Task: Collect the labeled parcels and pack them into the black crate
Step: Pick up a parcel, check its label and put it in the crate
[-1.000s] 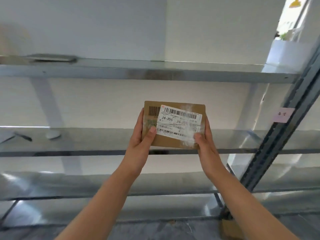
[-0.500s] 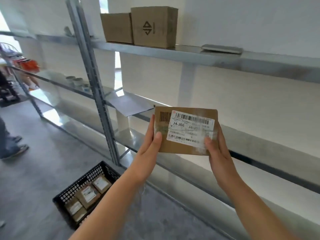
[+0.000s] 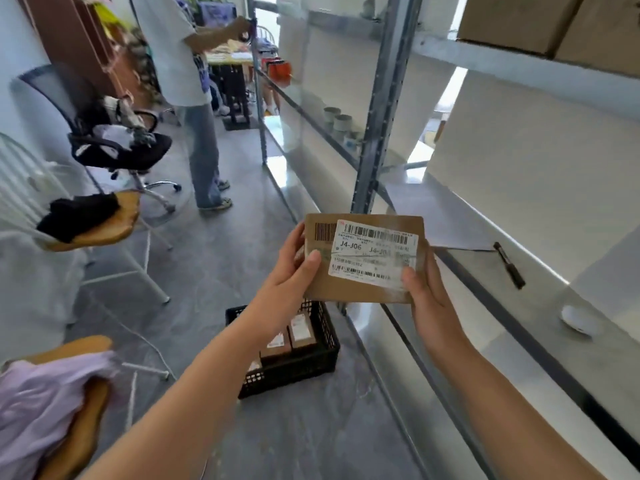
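Note:
I hold a flat brown cardboard parcel (image 3: pixel 363 289) with a white barcode label reading J4-J06, upright in front of me. My left hand (image 3: pixel 291 275) grips its left edge with the thumb on the front. My right hand (image 3: pixel 429 299) grips its lower right corner. Below the parcel the black crate (image 3: pixel 294 368) stands on the grey floor beside the shelving, with several labeled brown parcels (image 3: pixel 298 332) inside. My left forearm hides part of the crate.
A metal shelf rack (image 3: pixel 377 126) runs along the right, with a black marker (image 3: pixel 509 265), a grey sheet, cups and cardboard boxes (image 3: pixel 554 22) on it. A person (image 3: pixel 194 98) stands ahead left. An office chair (image 3: pixel 117 147) and wooden stools with clothes line the left.
My view has swung left from the shelves to the aisle. The crate has come into view and now lies just under the parcel. Both hands keep the same grip on the parcel.

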Tool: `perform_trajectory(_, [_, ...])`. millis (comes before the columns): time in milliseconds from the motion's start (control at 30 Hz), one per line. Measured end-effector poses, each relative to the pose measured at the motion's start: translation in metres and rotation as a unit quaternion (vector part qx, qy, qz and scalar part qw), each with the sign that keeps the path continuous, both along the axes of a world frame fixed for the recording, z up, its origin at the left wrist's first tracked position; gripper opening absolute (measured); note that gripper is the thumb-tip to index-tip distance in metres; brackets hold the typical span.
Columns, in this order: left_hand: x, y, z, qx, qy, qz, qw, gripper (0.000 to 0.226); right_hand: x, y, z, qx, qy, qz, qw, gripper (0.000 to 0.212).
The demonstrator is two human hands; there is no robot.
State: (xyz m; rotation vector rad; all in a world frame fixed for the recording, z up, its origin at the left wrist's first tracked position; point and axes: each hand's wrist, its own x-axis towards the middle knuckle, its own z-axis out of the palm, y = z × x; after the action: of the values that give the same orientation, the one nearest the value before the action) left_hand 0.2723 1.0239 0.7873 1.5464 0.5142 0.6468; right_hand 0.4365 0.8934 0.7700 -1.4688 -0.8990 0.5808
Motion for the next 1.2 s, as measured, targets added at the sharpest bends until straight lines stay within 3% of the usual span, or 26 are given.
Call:
perform_trajectory(233, [0.016, 0.086, -0.042, -0.053, 0.065, 0.096, 0.992, 0.064, 0.034, 0.114, -0.05, -0.059, 0.035, 0.111, 0.991, 0.052])
perform_trajectory(333, [0.021, 0.133, -0.071, -0.093, 0.073, 0.107, 0.987, 0.067, 0.043, 0.162, -0.077, -0.087, 0.03, 0.117, 0.989, 0.052])
perform_trajectory(467, [0.037, 0.202, -0.124, -0.179, 0.081, 0.115, 0.974, 0.047, 0.051, 0.227, -0.111, -0.149, 0.083, 0.117, 0.978, 0.057])
perform_trajectory(600, [0.06, 0.261, -0.195, -0.217, 0.114, 0.118, 0.962, 0.057, 0.066, 0.293, -0.168, -0.199, 0.093, 0.093, 0.971, 0.058])
perform_trajectory(667, [0.069, 0.28, -0.238, -0.227, 0.128, 0.128, 0.957, 0.058, 0.077, 0.316, -0.21, -0.217, 0.085, 0.084, 0.969, 0.061])
perform_trajectory(767, [0.083, 0.299, -0.319, -0.253, 0.176, 0.132, 0.942, 0.04, 0.095, 0.34, -0.289, -0.263, 0.08, 0.09, 0.957, 0.068])
perform_trajectory(933, [0.105, 0.323, -0.498, -0.234, 0.292, 0.113, 0.92, 0.06, 0.124, 0.373, -0.46, -0.337, 0.04, 0.111, 0.934, 0.07])
perform_trajectory(1000, [0.113, 0.332, -0.568, -0.257, 0.345, 0.083, 0.899, 0.064, 0.133, 0.38, -0.537, -0.379, 0.048, 0.116, 0.917, 0.062])
perform_trajectory(1100, [0.122, 0.346, -0.665, -0.32, 0.408, 0.021, 0.855, 0.068, 0.147, 0.388, -0.644, -0.462, 0.062, 0.115, 0.877, 0.033])
perform_trajectory(1200, [0.128, 0.351, -0.736, -0.319, 0.455, -0.024, 0.831, 0.068, 0.156, 0.393, -0.721, -0.528, 0.046, 0.143, 0.836, 0.03])
